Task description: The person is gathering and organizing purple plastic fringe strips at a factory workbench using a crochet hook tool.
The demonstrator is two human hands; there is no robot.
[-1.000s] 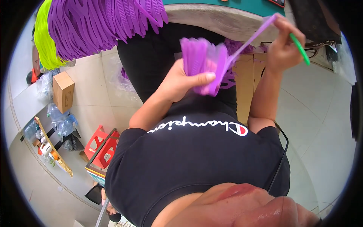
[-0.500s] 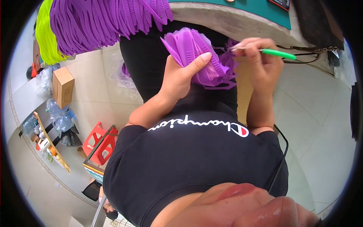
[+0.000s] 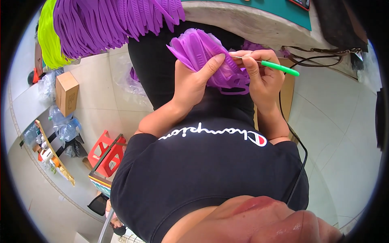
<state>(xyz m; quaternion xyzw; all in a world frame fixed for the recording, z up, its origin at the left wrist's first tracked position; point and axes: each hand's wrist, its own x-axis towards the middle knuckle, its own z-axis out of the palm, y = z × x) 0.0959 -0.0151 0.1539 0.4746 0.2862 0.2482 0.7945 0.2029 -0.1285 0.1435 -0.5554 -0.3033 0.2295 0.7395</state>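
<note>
My left hand (image 3: 192, 83) is closed around a bundle of soft purple rubber straps (image 3: 198, 48), its thumb pressed across them. Some straps have ridged ends, and thin loops of purple trim (image 3: 237, 87) hang from the bundle's right side. In my right hand (image 3: 265, 77) is a thin metal pick with a green handle (image 3: 280, 68), pinched between the fingers. Its tip reaches the straps just right of my left thumb. The right fingertips are at the bundle's edge, and whatever else they may pinch is hidden.
Rows of purple straps (image 3: 97, 28) hang at the upper left beside lime-green ones (image 3: 48, 36). A worktable edge (image 3: 251, 18) with a green mat (image 3: 279, 12) lies ahead. On the left floor are a cardboard box (image 3: 67, 93) and a red stool (image 3: 107, 154). A black cable (image 3: 298, 141) hangs at right.
My right hand has moved left with the pick, from beside the loose purple trim to the straps. The left hand and bundle have shifted slightly left.
</note>
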